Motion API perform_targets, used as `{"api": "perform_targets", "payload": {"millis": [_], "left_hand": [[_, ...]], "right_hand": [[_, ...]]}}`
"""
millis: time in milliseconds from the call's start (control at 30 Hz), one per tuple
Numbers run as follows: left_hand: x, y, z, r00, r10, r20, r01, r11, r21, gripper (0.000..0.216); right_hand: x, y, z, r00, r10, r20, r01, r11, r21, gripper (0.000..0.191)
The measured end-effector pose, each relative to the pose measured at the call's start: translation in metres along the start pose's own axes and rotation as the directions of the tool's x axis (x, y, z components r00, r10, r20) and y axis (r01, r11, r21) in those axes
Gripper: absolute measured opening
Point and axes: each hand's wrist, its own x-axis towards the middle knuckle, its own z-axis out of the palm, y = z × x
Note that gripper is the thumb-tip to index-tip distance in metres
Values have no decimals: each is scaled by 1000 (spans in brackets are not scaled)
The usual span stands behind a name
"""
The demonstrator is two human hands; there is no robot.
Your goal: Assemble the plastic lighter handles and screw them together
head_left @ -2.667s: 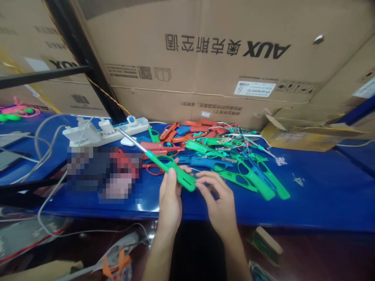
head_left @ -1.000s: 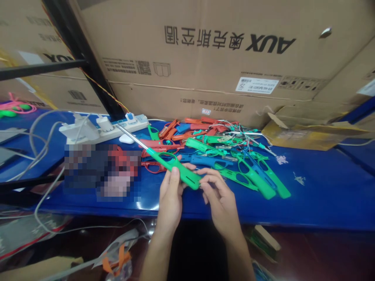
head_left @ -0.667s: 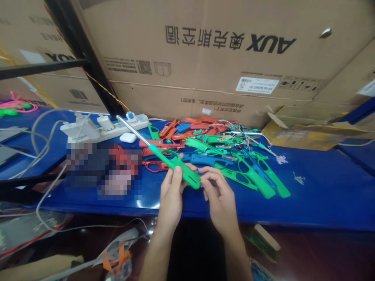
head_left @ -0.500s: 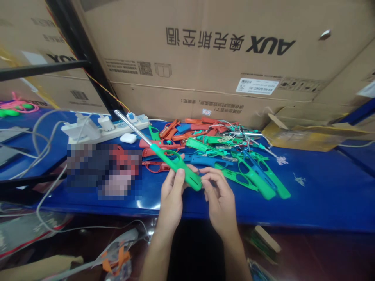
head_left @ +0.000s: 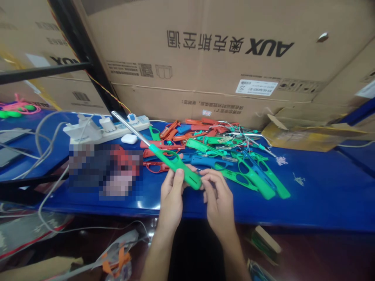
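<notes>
My left hand (head_left: 172, 193) is closed around the handle of a green long-neck lighter (head_left: 185, 175). Its metal tube points up and to the left, away from me. At the handle's lower end, my right hand (head_left: 219, 195) has its thumb and fingers pinched together, close against the butt. Whatever sits between those fingertips is too small to name; a thin light-coloured line shows just beside them. Behind both hands lies a heap of red, blue and green lighter pieces, among them green handle shells (head_left: 262, 185) and a blue shell (head_left: 209, 160).
A power strip (head_left: 118, 130) with plugs and a white case (head_left: 129, 139) lie back left on the blue table (head_left: 316, 195). An open carton (head_left: 304, 136) stands at right, and a large cardboard box (head_left: 205, 62) walls off the back. White cables (head_left: 43, 187) trail left.
The lighter's tip has shifted slightly left and down, with the handle still in my left hand. My right fingers stay pinched at the butt. The camera view has moved a little.
</notes>
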Motion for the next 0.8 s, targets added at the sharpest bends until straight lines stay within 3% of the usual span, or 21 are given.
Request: {"api": "perform_targets", "payload": {"millis": [300,633,800], "left_hand": [[-2,0,-1,999,50,-10,-49,995,88,38],[1,0,0,998,50,-40,-51,998,-48,34],[1,2,2,1000,27,-16,-28,997,-72,45]], "right_hand": [[1,-4,-2,996,-86,39,88,994,-62,15],[-1,-6,1,986,-168,21,169,985,-36,28],[-2,-5,1,985,-170,-29,169,985,-44,26]]}}
